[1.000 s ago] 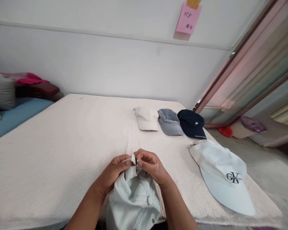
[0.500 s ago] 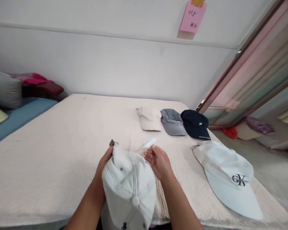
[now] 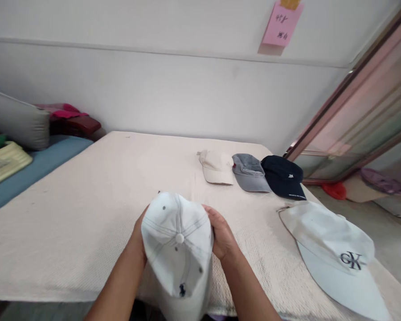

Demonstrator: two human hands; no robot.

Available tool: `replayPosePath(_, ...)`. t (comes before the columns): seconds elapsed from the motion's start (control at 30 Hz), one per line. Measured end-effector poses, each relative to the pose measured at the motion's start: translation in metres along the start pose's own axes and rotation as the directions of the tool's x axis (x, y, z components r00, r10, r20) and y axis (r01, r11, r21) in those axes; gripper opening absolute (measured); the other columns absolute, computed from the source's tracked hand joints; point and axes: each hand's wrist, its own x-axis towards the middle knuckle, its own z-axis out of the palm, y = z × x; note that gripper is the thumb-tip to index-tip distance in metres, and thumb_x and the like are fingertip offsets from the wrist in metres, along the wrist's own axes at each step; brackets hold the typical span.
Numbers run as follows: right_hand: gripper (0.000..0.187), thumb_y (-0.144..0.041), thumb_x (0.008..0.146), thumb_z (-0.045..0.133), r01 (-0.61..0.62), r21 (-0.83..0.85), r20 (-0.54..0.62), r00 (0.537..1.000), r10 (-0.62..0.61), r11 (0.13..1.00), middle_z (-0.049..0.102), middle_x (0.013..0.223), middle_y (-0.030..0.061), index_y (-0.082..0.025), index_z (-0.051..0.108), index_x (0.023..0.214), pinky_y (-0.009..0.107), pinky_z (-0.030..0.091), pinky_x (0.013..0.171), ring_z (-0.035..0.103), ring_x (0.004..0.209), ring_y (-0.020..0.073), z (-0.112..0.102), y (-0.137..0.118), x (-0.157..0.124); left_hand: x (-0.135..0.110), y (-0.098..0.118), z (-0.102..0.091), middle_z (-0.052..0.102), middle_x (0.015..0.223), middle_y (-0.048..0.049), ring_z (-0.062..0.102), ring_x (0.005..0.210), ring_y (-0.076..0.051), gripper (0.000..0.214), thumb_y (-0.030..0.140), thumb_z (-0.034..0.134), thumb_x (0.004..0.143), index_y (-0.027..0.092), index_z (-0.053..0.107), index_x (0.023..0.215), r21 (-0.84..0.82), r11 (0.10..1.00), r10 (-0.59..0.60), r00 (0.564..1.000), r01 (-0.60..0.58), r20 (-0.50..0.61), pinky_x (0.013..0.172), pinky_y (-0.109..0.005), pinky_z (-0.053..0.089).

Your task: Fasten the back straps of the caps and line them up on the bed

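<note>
Both hands hold a white baseball cap (image 3: 190,258) over the near edge of the cloth-covered table, its brim toward me. A small dark embroidered figure marks the front of its crown. My left hand (image 3: 141,232) grips the cap's left side, with most fingers hidden behind it. On the opposite side, my right hand (image 3: 220,234) is closed around the edge, fingers tucked behind the crown. To the right lies a larger-looking white cap (image 3: 330,236) with dark letters. Farther back sit a cream cap (image 3: 215,165), a grey cap (image 3: 250,171) and a navy cap (image 3: 282,174) in a row.
A pale textured cloth (image 3: 87,214) covers the table. At the left stand a grey cushion (image 3: 20,118) and a yellowish basket (image 3: 6,162) on a blue surface. A pink note (image 3: 282,24) hangs on the white wall. A sliding door frame (image 3: 350,89) rises at the right.
My right hand was pinching near the cap's back edge beside a blurred whitish strip; now it holds the cap's right side. The crown has tilted, showing more of its front. The view has shifted left.
</note>
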Motion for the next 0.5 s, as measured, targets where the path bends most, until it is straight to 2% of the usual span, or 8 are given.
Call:
replayPosePath(0.1,0.02,-0.026,0.072,0.073,0.156,0.082,-0.049,0.987,-0.153,0.984,0.073,0.088,0.0039,-0.019,0.069,0.09,0.032,0.053,0.08,0.067,0.082,0.0194,-0.006,-0.005,0.013,-0.009,-0.005,-0.003,0.072,0.11,-0.0147,0.06,0.115,-0.035,0.06,0.059,0.057,0.079,0.013,0.066,0.116,-0.063,0.992,-0.112,0.993,0.111,-0.021,0.097,-0.044,0.046)
replayPosePath(0.23,0.022,-0.017,0.07,0.067,0.248,0.164,-0.058,0.969,-0.242,0.955,0.074,0.09,0.0045,-0.019,0.069,0.092,0.035,0.052,0.088,0.069,0.086,0.0209,-0.011,-0.014,0.023,-0.026,-0.024,-0.012,0.063,0.13,-0.0104,0.047,0.13,-0.029,0.053,0.055,0.055,0.085,0.023,0.062,0.126,0.063,0.996,-0.061,0.994,0.056,0.09,0.108,-0.041,0.034)
replayPosePath(0.33,0.024,-0.014,0.068,0.066,0.298,0.182,-0.096,0.954,-0.284,0.937,0.074,0.088,0.0032,-0.019,0.068,0.091,0.033,0.052,0.089,0.069,0.085,0.0197,-0.006,-0.013,0.028,-0.034,-0.033,-0.019,0.065,0.126,-0.013,0.051,0.125,-0.03,0.044,0.045,0.062,0.083,0.019,0.067,0.118,0.127,0.992,-0.023,0.989,0.005,0.143,0.104,-0.039,0.036)
replayPosePath(0.43,0.025,-0.019,0.071,0.067,0.305,0.137,-0.128,0.949,-0.288,0.943,0.073,0.091,0.0031,-0.02,0.066,0.096,0.033,0.053,0.087,0.069,0.089,0.0194,0.006,-0.002,0.031,-0.033,-0.023,-0.032,0.073,0.107,-0.0127,0.062,0.107,-0.028,0.034,0.04,0.069,0.078,0.016,0.072,0.102,0.16,0.977,0.141,0.99,-0.14,0.008,0.091,-0.034,0.044)
replayPosePath(0.5,0.035,-0.023,0.072,0.07,0.27,0.081,-0.157,0.954,-0.255,0.959,0.073,0.092,0.0032,-0.021,0.062,0.106,0.033,0.054,0.085,0.069,0.09,0.0196,0.016,0.008,0.031,-0.028,-0.003,-0.047,0.075,0.094,-0.0088,0.066,0.093,-0.025,0.03,0.04,0.072,0.075,0.016,0.072,0.094,0.196,0.948,0.273,0.957,-0.25,-0.097,0.081,-0.03,0.047)
